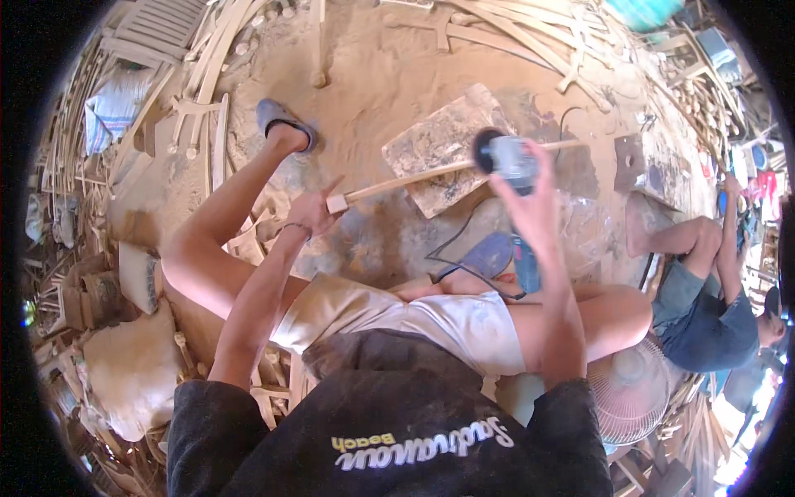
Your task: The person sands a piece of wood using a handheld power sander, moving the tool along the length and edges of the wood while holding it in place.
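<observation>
My right hand grips an angle grinder with a dark round disc and a grey head. Its blue-green body hangs below my wrist. Under the disc runs a long, slim wooden bar; whether the disc touches it, I cannot tell. At the bar's left end is a square block, held by my left hand with one finger pointing out. Beneath the bar lies a worn, dusty board on the ground.
A black cord loops by my slippered foot. A fan stands behind my right knee. Another person sits at the right beside a wooden block. Piled wooden parts lie at the back; a sack is at left.
</observation>
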`<state>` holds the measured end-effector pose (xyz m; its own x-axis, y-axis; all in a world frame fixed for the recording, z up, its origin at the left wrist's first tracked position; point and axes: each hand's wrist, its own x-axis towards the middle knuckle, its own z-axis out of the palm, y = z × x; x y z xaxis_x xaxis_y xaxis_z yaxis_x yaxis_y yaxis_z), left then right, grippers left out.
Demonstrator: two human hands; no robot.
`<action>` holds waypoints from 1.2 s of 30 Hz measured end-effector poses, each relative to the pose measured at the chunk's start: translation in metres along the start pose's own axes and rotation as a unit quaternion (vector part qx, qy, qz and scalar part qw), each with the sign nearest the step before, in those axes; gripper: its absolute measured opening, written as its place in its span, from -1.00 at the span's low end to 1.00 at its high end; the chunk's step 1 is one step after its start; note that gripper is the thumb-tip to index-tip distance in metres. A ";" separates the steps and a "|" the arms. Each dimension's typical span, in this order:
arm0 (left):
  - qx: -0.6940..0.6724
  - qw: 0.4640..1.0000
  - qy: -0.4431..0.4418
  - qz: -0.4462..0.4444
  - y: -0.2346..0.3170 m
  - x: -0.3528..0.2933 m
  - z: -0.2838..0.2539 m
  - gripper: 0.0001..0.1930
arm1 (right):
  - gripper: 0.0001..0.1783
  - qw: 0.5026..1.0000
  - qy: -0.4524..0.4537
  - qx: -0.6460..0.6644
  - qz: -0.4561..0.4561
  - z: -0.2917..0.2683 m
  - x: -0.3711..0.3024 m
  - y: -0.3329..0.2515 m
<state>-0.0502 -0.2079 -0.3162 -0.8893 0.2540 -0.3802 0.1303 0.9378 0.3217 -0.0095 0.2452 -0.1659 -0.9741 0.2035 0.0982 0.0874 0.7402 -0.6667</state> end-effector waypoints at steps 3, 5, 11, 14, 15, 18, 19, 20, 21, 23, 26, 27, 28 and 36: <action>0.014 0.999 -0.044 0.011 0.005 0.020 0.015 -0.54 | -0.12 0.986 -0.162 -0.032 0.037 0.034 -0.020 -0.051; 0.037 0.998 -0.050 0.002 -0.008 0.035 0.029 -0.57 | -0.16 0.976 -0.216 -0.042 -0.004 0.056 -0.025 -0.068; -0.018 0.999 0.004 0.051 -0.009 0.046 0.037 -0.45 | -0.24 0.975 -0.205 0.004 -0.091 0.105 -0.037 -0.082; -0.040 0.997 -0.004 0.070 0.030 0.041 0.014 -0.49 | -0.23 0.977 -0.192 0.007 -0.086 0.109 -0.034 -0.078; -0.048 0.997 -0.011 0.063 0.027 0.040 0.010 -0.48 | -0.22 0.977 -0.195 0.008 -0.087 0.112 -0.034 -0.080; -0.056 0.997 -0.003 0.050 0.022 0.037 0.011 -0.48 | -0.21 0.974 -0.206 0.011 -0.092 0.117 -0.032 -0.085; -0.047 0.998 -0.005 0.050 0.018 0.037 0.009 -0.47 | -0.20 0.973 -0.212 0.011 -0.094 0.118 -0.031 -0.087; -0.041 0.998 -0.008 0.050 0.018 0.037 0.009 -0.47 | -0.20 0.971 -0.218 0.009 -0.094 0.119 -0.031 -0.087; -0.034 0.998 -0.010 0.050 0.018 0.035 0.010 -0.47 | -0.20 0.971 -0.220 0.006 -0.096 0.119 -0.032 -0.087; -0.020 0.999 -0.021 0.030 0.021 0.032 0.009 -0.47 | -0.20 0.970 -0.223 -0.001 -0.101 0.119 -0.032 -0.087; -0.043 0.998 -0.036 0.010 0.046 0.026 -0.002 -0.49 | -0.18 0.977 -0.194 0.001 -0.087 0.115 -0.030 -0.077; -0.057 0.998 -0.040 0.004 0.060 0.023 -0.011 -0.49 | -0.18 0.977 -0.199 0.002 -0.081 0.112 -0.030 -0.076; -0.045 0.998 -0.037 0.002 0.066 0.021 -0.017 -0.50 | -0.19 0.976 -0.206 0.005 -0.078 0.109 -0.029 -0.080; -0.029 0.999 -0.014 0.034 0.012 0.035 0.016 -0.50 | -0.22 0.971 -0.227 -0.019 -0.070 0.112 -0.031 -0.082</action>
<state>-0.0724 -0.1840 -0.3399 -0.8666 0.3243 -0.3793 0.1637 0.9027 0.3978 -0.0100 0.1062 -0.1968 -0.9676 -0.1987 -0.1556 -0.0539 0.7651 -0.6417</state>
